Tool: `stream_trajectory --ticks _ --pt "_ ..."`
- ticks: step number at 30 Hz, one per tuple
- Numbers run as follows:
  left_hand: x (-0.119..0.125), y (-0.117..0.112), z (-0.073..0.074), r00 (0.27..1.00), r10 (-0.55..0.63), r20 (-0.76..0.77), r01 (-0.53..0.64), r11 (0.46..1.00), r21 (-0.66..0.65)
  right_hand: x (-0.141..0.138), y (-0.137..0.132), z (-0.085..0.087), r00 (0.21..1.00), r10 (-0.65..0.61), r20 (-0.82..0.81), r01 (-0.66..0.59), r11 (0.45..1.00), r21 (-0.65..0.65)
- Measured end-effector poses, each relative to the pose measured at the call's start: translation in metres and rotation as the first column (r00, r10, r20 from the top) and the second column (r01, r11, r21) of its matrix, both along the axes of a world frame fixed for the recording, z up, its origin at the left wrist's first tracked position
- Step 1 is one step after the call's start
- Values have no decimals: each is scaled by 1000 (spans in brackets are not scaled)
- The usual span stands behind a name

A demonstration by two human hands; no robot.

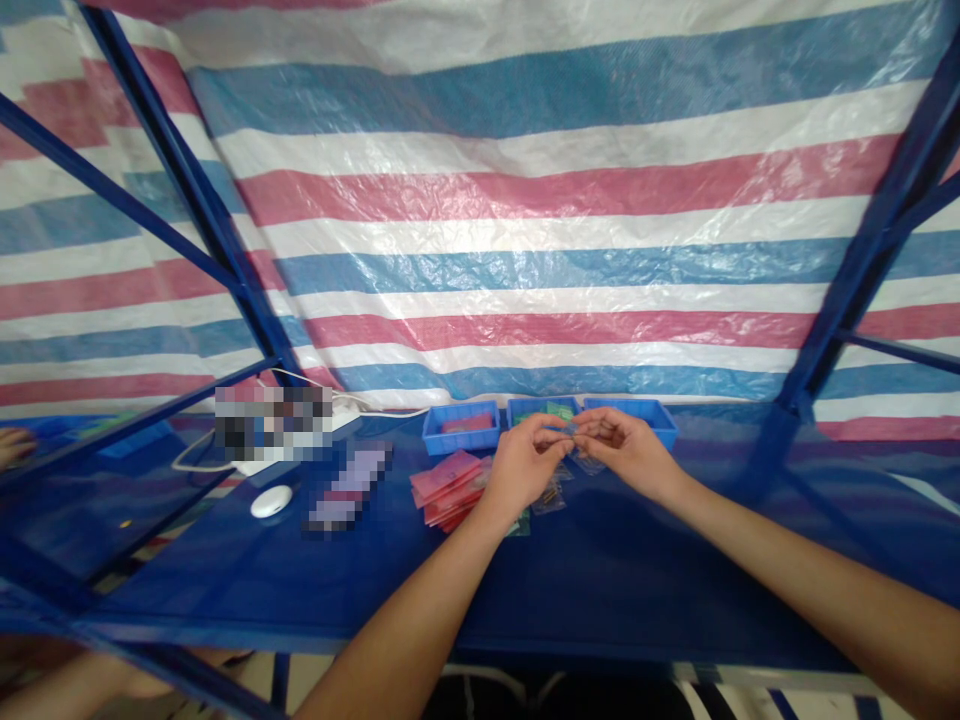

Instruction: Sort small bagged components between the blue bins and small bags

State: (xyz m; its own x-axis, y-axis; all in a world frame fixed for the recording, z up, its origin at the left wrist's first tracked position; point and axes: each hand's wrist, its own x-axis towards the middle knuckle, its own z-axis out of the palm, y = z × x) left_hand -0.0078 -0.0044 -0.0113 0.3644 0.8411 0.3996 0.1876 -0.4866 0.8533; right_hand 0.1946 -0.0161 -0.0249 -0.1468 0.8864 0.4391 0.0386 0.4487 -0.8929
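Note:
My left hand (527, 460) and my right hand (626, 445) meet above the blue table (300, 570), fingers pinched together on a small clear plastic bag (571, 430) held between them. Just under the hands lie a few more small clear bags (551, 495). A stack of red packets (446, 485) sits to the left of my left hand. Behind the hands stand three blue trays: the left tray (460, 428) with red pieces, the middle tray (541, 409) with green pieces, the right tray (639, 413).
A white mouse (271, 500) lies at the left, with white cables (202, 462) behind it. Blue metal frame posts (217, 230) rise on both sides. A striped tarp (525, 200) hangs behind. Another person's hand (11, 445) shows at the far left.

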Motion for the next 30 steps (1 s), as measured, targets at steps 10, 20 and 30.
stream_trajectory --ticks 10,20,30 --pt "1 4 -1 999 6 41 -4 999 -39 0 3 -3 998 -49 -31 50 999 8" --pt "1 0 1 999 -23 35 24 1000 -20 -1 0 2 1000 4 -30 -5 1000 -30" --pt "4 0 -4 996 -68 53 71 995 -65 -1 0 1 999 6 -46 -9 999 -53"
